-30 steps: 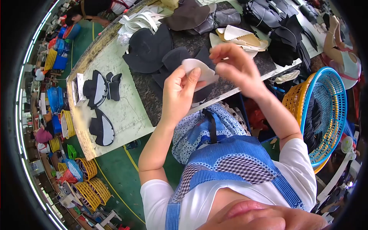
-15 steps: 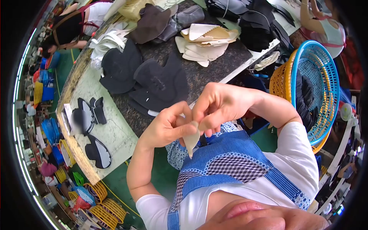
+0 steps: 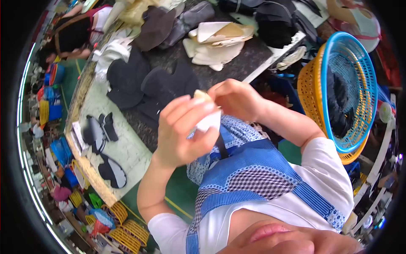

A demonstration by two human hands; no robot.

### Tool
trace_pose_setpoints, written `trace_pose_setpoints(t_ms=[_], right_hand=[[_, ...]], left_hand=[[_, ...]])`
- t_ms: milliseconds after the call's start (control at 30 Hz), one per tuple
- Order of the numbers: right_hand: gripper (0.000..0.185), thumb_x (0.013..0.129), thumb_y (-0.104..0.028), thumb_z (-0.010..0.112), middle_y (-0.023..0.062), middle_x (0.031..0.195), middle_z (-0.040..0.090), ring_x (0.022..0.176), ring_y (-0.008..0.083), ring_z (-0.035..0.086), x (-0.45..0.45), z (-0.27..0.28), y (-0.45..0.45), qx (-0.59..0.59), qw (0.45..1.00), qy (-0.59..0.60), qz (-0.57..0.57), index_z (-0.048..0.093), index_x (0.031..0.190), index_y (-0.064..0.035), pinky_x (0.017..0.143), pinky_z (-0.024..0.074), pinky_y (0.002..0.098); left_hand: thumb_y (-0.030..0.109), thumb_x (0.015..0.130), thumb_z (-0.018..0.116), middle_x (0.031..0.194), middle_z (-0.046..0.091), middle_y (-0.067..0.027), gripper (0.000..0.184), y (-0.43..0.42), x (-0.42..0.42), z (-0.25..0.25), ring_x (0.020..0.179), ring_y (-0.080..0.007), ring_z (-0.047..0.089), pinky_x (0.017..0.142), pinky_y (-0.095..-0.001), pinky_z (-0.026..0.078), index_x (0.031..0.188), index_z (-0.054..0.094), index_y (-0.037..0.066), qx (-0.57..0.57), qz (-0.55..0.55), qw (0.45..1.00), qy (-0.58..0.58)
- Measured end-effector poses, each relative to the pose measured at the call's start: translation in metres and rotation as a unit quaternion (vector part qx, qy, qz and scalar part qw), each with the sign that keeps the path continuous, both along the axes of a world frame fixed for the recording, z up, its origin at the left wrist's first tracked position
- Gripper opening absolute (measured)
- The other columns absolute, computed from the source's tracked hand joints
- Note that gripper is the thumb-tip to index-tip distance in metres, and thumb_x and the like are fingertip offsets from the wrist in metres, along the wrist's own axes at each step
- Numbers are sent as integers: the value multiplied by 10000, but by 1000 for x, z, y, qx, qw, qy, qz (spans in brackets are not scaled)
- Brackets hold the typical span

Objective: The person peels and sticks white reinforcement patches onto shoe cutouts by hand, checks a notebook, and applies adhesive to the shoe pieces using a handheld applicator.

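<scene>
My left hand is closed around a pale cream piece of sheet material. The piece looks bent or folded, and motion blurs it. Close beside it on the right is my right hand, its fingers curled towards the piece. Those fingertips are blurred and partly hidden, so what they grip cannot be made out. Beyond my hands, black cut pieces lie on the dark speckled tabletop. A stack of cream cut pieces sits farther back.
Black-and-white shaped pieces rest on the pale board to the left. A blue basket, nested in a yellow one, holds dark material at right. Dark bundles lie at the back. Other people are beyond the table.
The cream piece was hanging point-down, pinched between both hands. Now it is raised and turned, with my left hand higher and wrapped around it. My right hand has turned and curled.
</scene>
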State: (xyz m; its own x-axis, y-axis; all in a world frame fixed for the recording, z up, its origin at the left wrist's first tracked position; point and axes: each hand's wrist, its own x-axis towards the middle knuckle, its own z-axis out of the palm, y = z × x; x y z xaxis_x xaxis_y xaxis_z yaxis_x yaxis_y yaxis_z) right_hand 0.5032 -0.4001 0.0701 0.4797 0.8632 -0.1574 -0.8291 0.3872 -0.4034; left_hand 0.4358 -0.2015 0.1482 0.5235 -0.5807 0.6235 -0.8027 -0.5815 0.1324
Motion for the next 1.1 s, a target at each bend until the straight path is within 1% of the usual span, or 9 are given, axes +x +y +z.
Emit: trace_pose_setpoints(t_ms=[67,267,467,533,567,667,733,967,1100], right_hand=[[299,975,-222,582,50,951,714,908,108,656,-7,16,-3,-136,950,-277,-39,696,1099,25,816,530,297],[320,1050,-303,574,-7,791,657,694,49,573,-5,-12,-11,-310,894,-104,-306,668,946,-16,584,471,243],[186,980,-202,653,124,797,653,685,177,616,-14,-89,-154,-720,480,-395,-310,691,1010,-23,658,513,342],[256,894,-227,750,127,976,708,896,341,687,-24,-97,-181,-717,285,-589,-240,708,1048,-26,808,552,405],[253,900,-212,751,129,1030,696,944,296,684,-30,-82,-169,-696,286,-616,-234,711,1056,-18,837,541,373],[390,956,-377,675,57,938,697,814,118,630,-47,-16,-88,-447,808,-346,-165,698,1084,-9,745,520,283],[479,916,-463,705,53,885,690,796,120,633,-51,2,-39,-253,891,-378,18,690,1088,-15,711,493,263],[228,915,-156,747,87,904,753,830,115,683,-60,-6,-15,-274,837,-452,141,739,1059,20,742,546,297],[339,881,-168,800,92,939,751,836,120,688,-30,7,-6,-283,859,-418,87,713,1147,23,716,560,274]], left_hand=[[70,744,734,1248,603,-43,230,-7,6,-13,1177,-247,577,1007,-457,482,899,624,200,8,15,999,-28],[191,830,739,934,662,-10,258,-72,-38,-13,1162,-253,573,958,-433,491,717,512,147,-266,-275,889,251],[439,976,570,625,373,44,465,6,-32,-28,784,-148,494,812,-327,430,668,351,168,-799,-233,321,452],[538,992,528,732,466,-14,492,26,-50,-42,826,-152,519,844,-326,466,724,384,152,-759,-160,408,482],[569,991,517,779,493,-33,504,28,-58,-46,844,-158,529,849,-331,477,745,400,145,-723,-120,453,508],[647,993,459,971,558,-115,577,-2,-74,-55,830,-186,596,738,-317,523,908,497,78,-511,50,674,531],[570,978,558,1021,540,-121,499,-7,-73,-72,762,-242,636,686,-327,519,1105,515,89,-328,73,833,439],[62,830,817,816,691,-81,1080,20,-108,-52,619,-132,661,588,-256,517,1642,120,213,-279,172,692,643],[44,847,792,757,674,-51,773,42,-99,-50,603,-79,623,529,-232,489,1493,370,95,-459,170,604,629]])
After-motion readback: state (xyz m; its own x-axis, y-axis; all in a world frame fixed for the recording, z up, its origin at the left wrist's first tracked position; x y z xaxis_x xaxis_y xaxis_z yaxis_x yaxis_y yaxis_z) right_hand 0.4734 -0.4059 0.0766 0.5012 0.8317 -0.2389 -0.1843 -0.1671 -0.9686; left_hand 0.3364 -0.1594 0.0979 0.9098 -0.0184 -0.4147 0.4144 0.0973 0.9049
